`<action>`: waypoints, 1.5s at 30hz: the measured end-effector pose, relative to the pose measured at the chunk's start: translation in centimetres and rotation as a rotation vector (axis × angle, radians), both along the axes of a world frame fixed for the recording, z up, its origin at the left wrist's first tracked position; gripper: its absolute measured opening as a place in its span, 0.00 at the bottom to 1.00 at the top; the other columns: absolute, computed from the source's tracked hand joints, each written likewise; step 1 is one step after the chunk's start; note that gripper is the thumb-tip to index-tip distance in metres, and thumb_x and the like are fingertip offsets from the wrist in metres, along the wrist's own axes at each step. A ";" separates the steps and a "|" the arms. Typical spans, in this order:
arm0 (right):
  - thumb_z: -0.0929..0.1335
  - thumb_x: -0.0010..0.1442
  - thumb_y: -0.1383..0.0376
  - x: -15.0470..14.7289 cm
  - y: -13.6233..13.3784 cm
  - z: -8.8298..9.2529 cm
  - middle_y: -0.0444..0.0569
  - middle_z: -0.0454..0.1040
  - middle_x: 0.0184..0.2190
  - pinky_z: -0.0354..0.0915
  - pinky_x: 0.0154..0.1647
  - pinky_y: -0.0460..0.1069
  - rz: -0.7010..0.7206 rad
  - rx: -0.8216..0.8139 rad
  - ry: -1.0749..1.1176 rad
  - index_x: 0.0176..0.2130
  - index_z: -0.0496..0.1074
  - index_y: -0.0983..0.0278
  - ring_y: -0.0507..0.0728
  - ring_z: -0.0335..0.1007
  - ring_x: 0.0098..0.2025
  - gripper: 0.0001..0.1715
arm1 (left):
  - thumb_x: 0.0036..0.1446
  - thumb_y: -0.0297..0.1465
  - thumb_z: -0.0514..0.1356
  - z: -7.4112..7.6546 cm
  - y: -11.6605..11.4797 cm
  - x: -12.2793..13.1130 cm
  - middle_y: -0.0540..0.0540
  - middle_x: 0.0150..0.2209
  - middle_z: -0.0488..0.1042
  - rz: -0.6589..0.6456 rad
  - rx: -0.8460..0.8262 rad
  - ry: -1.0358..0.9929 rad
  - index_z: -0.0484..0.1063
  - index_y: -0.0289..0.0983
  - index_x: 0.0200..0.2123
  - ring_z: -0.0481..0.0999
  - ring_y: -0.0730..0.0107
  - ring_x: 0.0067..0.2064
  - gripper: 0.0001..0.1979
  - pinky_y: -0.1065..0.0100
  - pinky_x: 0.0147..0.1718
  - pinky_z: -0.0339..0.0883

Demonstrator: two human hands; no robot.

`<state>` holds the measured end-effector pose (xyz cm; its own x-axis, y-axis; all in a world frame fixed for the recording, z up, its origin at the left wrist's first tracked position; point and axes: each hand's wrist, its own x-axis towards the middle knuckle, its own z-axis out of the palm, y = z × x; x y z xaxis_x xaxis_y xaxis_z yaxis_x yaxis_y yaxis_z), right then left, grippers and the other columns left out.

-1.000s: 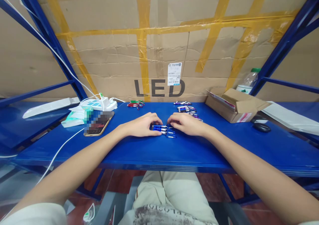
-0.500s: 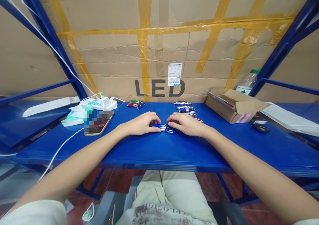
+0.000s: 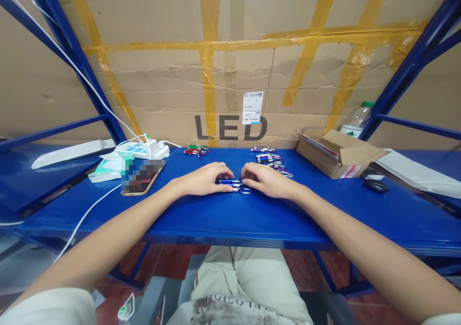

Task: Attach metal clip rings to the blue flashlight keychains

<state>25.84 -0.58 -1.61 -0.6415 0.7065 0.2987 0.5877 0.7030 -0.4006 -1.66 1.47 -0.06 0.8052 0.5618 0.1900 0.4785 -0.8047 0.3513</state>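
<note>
Several small blue metal cylinders with carabiner clips, which look like keychain flashlights [image 3: 230, 183], lie side by side on the blue table [image 3: 223, 219] in front of me. My left hand [image 3: 205, 179] is closed around their left ends, thumb on the near side and fingers curled over the far side. At the clip ends, my right hand [image 3: 264, 178] pinches with bent fingers and thumb; its fingertips partly cover the clips. Behind the right hand lies a group of blue and purple keychain flashlights [image 3: 266, 158]. A red and green group [image 3: 194, 150] sits farther back on the left.
On the left are a phone [image 3: 146, 183], a white power strip [image 3: 142, 148] with cables, and a white-green packet [image 3: 108, 166]. To the right stand an open cardboard box [image 3: 340, 154], a black mouse [image 3: 375, 185] and a plastic bottle [image 3: 358, 118]. A large taped carton [image 3: 165, 90] forms the back.
The blue flashlights between my hands now lie slightly more spread apart, front to back. My right hand has shifted a little at the clip ends; the left has barely moved.
</note>
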 end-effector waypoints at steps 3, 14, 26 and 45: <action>0.68 0.72 0.65 0.0 -0.1 0.1 0.51 0.76 0.42 0.67 0.48 0.54 0.022 0.030 0.004 0.44 0.72 0.61 0.61 0.72 0.44 0.02 | 0.75 0.47 0.58 -0.1 0.2 -0.1 0.43 0.50 0.78 -0.006 0.014 -0.006 0.78 0.41 0.55 0.77 0.57 0.52 0.19 0.59 0.55 0.68; 0.65 0.75 0.64 0.2 0.2 -0.2 0.54 0.76 0.48 0.68 0.58 0.60 0.039 0.081 -0.034 0.53 0.76 0.60 0.64 0.72 0.53 0.12 | 0.79 0.41 0.49 -0.5 0.7 -0.4 0.41 0.51 0.77 0.027 0.105 0.037 0.78 0.40 0.55 0.75 0.56 0.55 0.19 0.57 0.59 0.66; 0.64 0.77 0.64 0.3 0.2 -0.2 0.56 0.76 0.49 0.68 0.59 0.60 0.036 0.102 -0.075 0.56 0.78 0.61 0.65 0.72 0.54 0.16 | 0.79 0.40 0.50 -0.3 0.7 -0.5 0.42 0.51 0.77 0.049 0.107 0.048 0.78 0.40 0.54 0.75 0.57 0.54 0.18 0.58 0.57 0.66; 0.58 0.74 0.73 0.1 0.0 -0.1 0.56 0.79 0.46 0.68 0.55 0.60 0.011 0.109 -0.100 0.54 0.78 0.62 0.64 0.71 0.49 0.23 | 0.74 0.30 0.47 -1.2 1.0 -0.7 0.41 0.52 0.78 0.141 0.065 0.059 0.76 0.39 0.53 0.79 0.57 0.52 0.17 0.59 0.54 0.71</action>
